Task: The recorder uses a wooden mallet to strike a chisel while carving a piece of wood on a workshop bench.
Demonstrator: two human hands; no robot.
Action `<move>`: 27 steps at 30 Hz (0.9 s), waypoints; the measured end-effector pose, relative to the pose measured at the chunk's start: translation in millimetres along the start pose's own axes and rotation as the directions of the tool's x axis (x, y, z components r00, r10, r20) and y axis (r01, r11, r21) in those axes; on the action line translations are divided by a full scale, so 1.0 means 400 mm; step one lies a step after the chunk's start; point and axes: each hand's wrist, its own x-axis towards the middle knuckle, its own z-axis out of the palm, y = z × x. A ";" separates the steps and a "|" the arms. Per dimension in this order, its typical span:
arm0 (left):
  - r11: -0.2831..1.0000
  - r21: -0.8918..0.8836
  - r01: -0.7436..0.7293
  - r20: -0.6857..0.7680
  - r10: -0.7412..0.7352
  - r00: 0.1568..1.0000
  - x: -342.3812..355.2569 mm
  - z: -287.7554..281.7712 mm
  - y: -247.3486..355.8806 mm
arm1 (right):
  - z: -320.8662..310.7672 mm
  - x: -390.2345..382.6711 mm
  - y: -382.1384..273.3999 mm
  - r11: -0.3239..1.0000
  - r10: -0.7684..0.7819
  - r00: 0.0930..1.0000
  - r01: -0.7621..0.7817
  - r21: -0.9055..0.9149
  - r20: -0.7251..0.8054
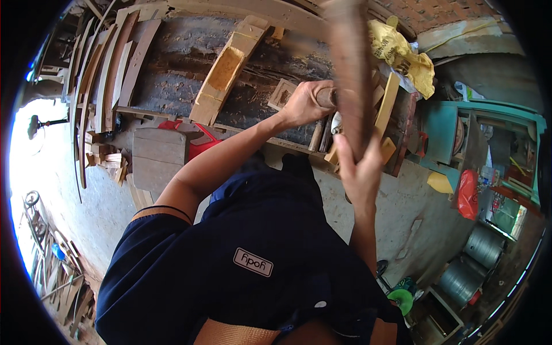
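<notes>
My left hand [305, 104] is closed around a round wooden piece [326, 98] at the bench edge, beside a small carved wooden block [280, 92]. My right hand [359, 169] grips a long brown wooden bar [352, 69], raised upright in the picture and smeared by motion. Just beyond it lie pale wooden strips [385, 103], and short rod-shaped tools [317, 135] lie below my left hand. A hollowed wooden block [224, 69] rests across the dark bench [167, 69] to the left.
Stacked planks [115, 69] lie at the bench's left end. Beneath are a grey board [158, 158] and red plastic object [198, 149]. A yellow sack [402, 52] lies back right, near a teal cabinet [440, 126]. Metal drums [460, 279] stand lower right; scrap wood [69, 293] lies lower left.
</notes>
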 end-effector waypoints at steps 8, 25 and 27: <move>0.969 -0.195 0.153 0.042 -0.147 0.988 0.066 -0.074 0.007 | -0.008 -0.008 0.040 0.972 0.200 0.976 -0.209 0.111 0.091; 0.993 -0.019 0.118 0.043 -0.117 0.992 0.055 -0.088 -0.003 | -0.038 0.022 -0.053 0.836 0.145 0.989 -0.113 0.537 -0.017; 0.994 -0.031 0.109 0.042 -0.107 0.993 0.043 -0.073 -0.015 | -0.002 0.026 -0.016 0.956 -0.027 0.981 0.082 0.281 -0.194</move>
